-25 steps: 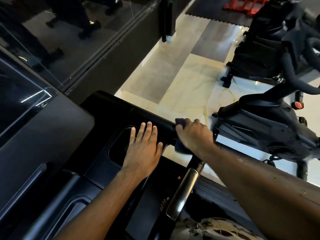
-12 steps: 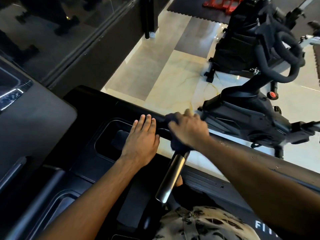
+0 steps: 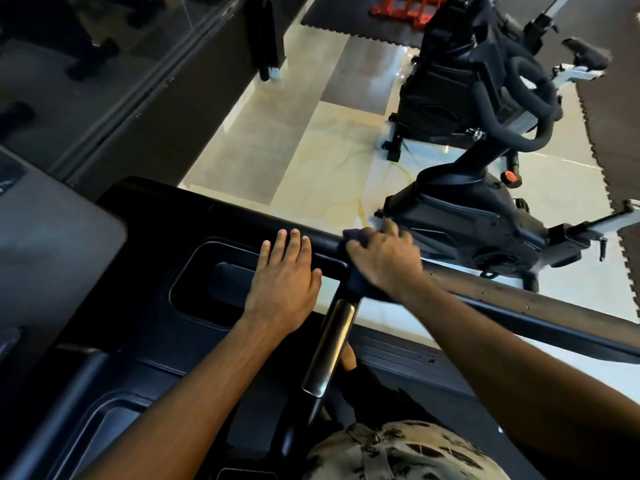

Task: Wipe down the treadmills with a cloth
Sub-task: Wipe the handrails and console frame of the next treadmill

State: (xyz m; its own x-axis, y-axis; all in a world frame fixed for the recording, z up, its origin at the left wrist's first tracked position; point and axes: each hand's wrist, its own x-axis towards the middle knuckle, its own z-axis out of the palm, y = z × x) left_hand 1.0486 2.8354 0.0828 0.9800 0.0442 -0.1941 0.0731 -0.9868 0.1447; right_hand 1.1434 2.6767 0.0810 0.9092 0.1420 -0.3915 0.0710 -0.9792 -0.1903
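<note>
Right hand (image 3: 384, 261) has its fingers curled over the dark cloth (image 3: 355, 235), clamping it on the treadmill handrail (image 3: 519, 303) at centre frame, where the silver grip (image 3: 332, 344) branches off. Left hand (image 3: 282, 285) lies flat on the console (image 3: 156, 237) just left of it, fingers straight and close together, holding nothing. Rail's long axis runs centre to lower right, so the next stroke looks like the right hand's.

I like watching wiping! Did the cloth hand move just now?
Yes. The right hand with the cloth slid slightly right along the bar, away from the silver handle.
</note>
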